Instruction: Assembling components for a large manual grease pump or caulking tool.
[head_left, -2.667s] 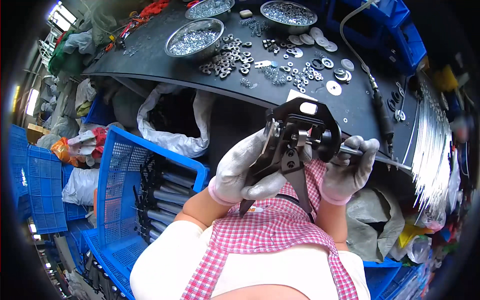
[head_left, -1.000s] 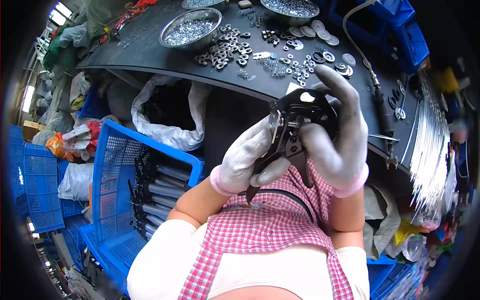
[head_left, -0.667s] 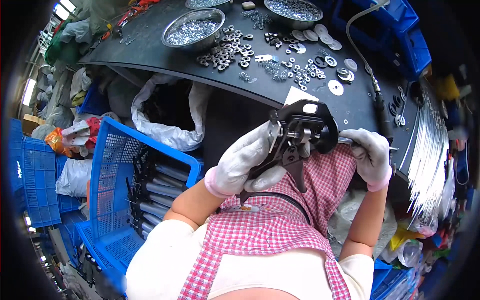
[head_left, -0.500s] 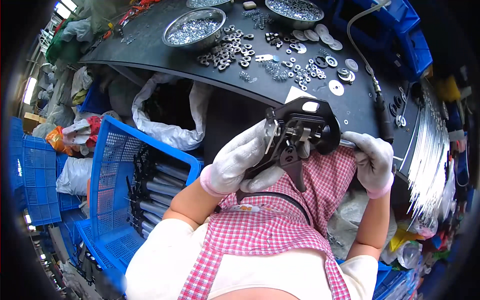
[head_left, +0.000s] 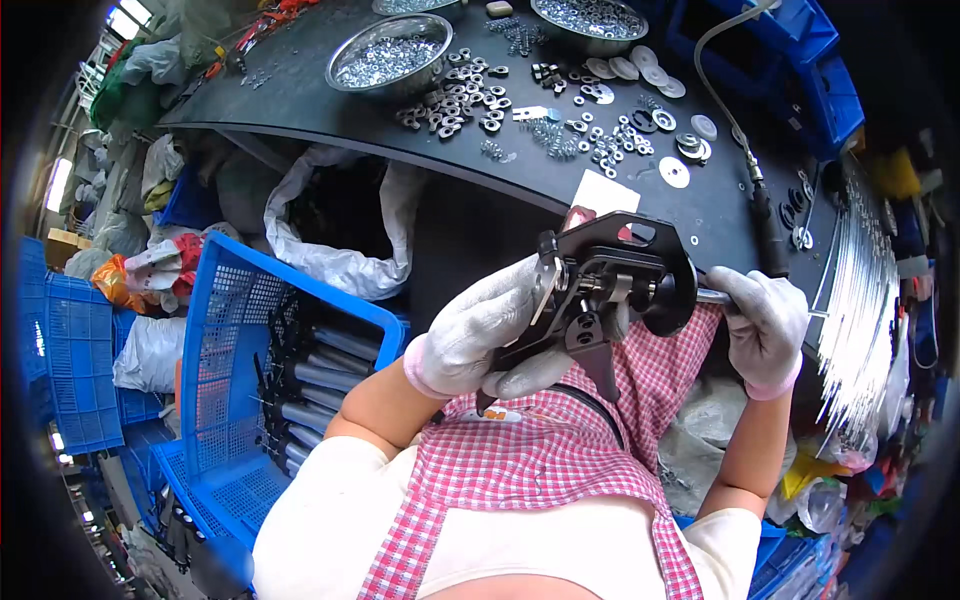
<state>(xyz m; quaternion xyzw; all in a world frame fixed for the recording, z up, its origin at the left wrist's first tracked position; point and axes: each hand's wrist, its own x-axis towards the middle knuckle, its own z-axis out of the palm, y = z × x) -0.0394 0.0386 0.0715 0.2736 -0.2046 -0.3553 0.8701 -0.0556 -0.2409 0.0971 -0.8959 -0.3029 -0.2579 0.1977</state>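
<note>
My left hand (head_left: 482, 335), in a pale work glove, is closed around a black metal mechanism (head_left: 592, 240) with a plate, a round drum-like part and a lever hanging down. It is held above my lap, before the table edge. My right hand (head_left: 765, 332), also gloved, is closed around a thin metal rod (head_left: 712, 297) whose end meets the right side of the mechanism. Whether the rod is inside the mechanism or only touches it, I cannot tell. Under the mechanism lies my pink checked apron (head_left: 560, 455).
On the dark table (head_left: 290, 110) stand metal bowls of small parts (head_left: 390, 65), with loose ring-ended pieces (head_left: 455, 100), springs (head_left: 550, 138) and discs (head_left: 674, 172). A hanging tool (head_left: 768, 235) and long thin rods (head_left: 860, 300) are at right. A blue crate (head_left: 200, 370) holds grey tubes at left.
The mechanism and both hands have shifted slightly to the right and down. More of the rod shows between my right hand and the mechanism. A reddish patch now shows beside the white card.
</note>
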